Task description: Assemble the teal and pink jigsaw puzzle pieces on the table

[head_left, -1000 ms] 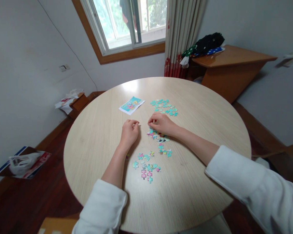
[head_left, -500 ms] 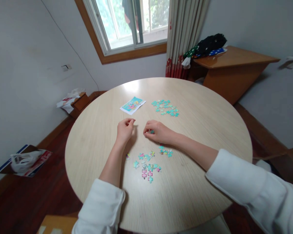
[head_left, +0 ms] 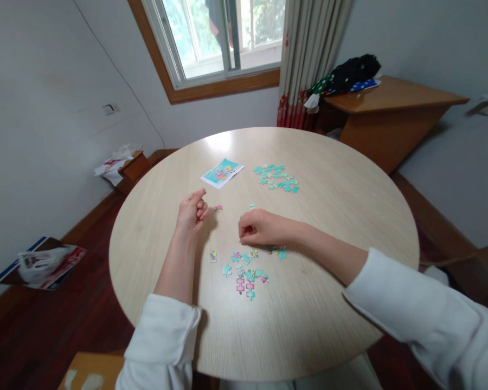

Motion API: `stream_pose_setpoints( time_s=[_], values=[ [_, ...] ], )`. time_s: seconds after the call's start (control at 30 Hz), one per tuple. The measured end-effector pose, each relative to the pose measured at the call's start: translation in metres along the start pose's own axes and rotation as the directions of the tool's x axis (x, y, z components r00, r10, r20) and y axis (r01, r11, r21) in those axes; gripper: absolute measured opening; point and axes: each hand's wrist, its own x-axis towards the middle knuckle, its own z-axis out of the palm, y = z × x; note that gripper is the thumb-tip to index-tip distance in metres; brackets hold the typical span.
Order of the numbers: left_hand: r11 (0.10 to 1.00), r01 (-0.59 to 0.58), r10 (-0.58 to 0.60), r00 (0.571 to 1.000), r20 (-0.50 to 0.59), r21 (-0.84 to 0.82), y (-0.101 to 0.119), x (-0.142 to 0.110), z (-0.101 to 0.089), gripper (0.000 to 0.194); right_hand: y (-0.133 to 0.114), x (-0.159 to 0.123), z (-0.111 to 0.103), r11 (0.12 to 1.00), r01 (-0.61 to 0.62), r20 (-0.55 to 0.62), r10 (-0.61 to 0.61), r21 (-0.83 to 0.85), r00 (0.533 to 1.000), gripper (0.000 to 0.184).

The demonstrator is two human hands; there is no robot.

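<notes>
My left hand (head_left: 192, 211) hovers over the left part of the table, fingers curled and the index finger reaching forward; what it holds, if anything, is hidden. Just right of it lies a pink puzzle piece (head_left: 218, 208). My right hand (head_left: 257, 227) is closed near the middle, its fingertips pinched low over the tabletop; I cannot make out anything in them. Beyond its knuckles lies a pale teal piece (head_left: 252, 206). Closer to me are several joined and loose pieces (head_left: 250, 275), pink, teal and yellow. A single yellow-and-pink piece (head_left: 213, 257) lies apart, left of them. More pieces (head_left: 282, 252) show partly under my right wrist.
A printed picture card (head_left: 222, 173) lies on the far side of the round table (head_left: 329, 330). To its right is a spread of teal pieces (head_left: 275, 177). A wooden desk (head_left: 406, 95) with dark cloth stands at the back right, beyond the table's edge.
My left hand has moved left and a little away from me, and the pink piece now shows beside it. My right hand has come slightly nearer to me, uncovering the pale teal piece.
</notes>
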Motion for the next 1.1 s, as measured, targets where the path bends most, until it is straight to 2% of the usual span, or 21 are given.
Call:
stream_pose_setpoints(
  time_s=[0.07,0.13,0.27,0.4,0.47,0.57,0.7,0.83,0.9,0.97,1.1],
  values=[
    [1.0,0.02,-0.021,0.999,0.038,0.011,0.001,-0.001,0.0,0.024,0.001,-0.006,-0.017,0.991,-0.123,0.054,0.121,0.051,0.991,0.008],
    [0.998,0.045,-0.049,0.995,0.089,0.046,0.001,-0.002,0.0,0.023,0.003,-0.012,-0.034,0.982,-0.175,0.14,0.165,0.066,0.976,0.012],
    [0.988,0.075,-0.102,0.973,0.205,0.138,0.0,-0.005,0.001,0.033,0.012,-0.022,-0.059,0.98,-0.199,0.284,0.189,0.008,0.94,0.017],
    [0.935,0.071,-0.197,0.92,0.34,0.347,-0.006,-0.011,0.008,0.033,0.02,-0.025,-0.066,0.978,-0.201,0.297,0.206,-0.05,0.932,0.017],
    [0.892,-0.003,-0.203,0.891,0.406,0.452,-0.013,-0.015,0.015,0.03,0.023,-0.025,-0.066,0.975,-0.211,0.282,0.223,-0.072,0.933,0.018],
    [0.795,-0.224,-0.122,0.851,0.51,0.563,-0.026,-0.024,0.028,0.021,0.026,-0.025,-0.066,0.965,-0.243,0.279,0.261,-0.097,0.924,0.018],
    [0.692,-0.408,-0.144,0.73,0.668,0.596,-0.043,-0.034,0.038,0.01,0.029,-0.026,-0.068,0.962,-0.257,0.25,0.272,-0.093,0.929,0.015],
    [0.598,-0.57,-0.133,0.623,0.771,0.564,-0.049,-0.042,0.044,0.018,0.033,-0.028,-0.07,0.953,-0.291,0.188,0.303,-0.088,0.934,0.015],
    [0.526,-0.644,-0.159,0.569,0.807,0.556,-0.05,-0.047,0.047,0.023,0.035,-0.029,-0.07,0.945,-0.313,0.147,0.325,-0.1,0.934,0.013],
    [0.447,-0.698,-0.199,0.532,0.823,0.56,-0.051,-0.051,0.05,0.029,0.036,-0.029,-0.07,0.938,-0.327,0.12,0.34,-0.116,0.933,0.011],
    [0.369,-0.744,-0.264,0.491,0.83,0.557,-0.052,-0.055,0.053,0.028,0.034,-0.029,-0.069,0.925,-0.354,0.098,0.369,-0.141,0.924,0.009]
  ],
)
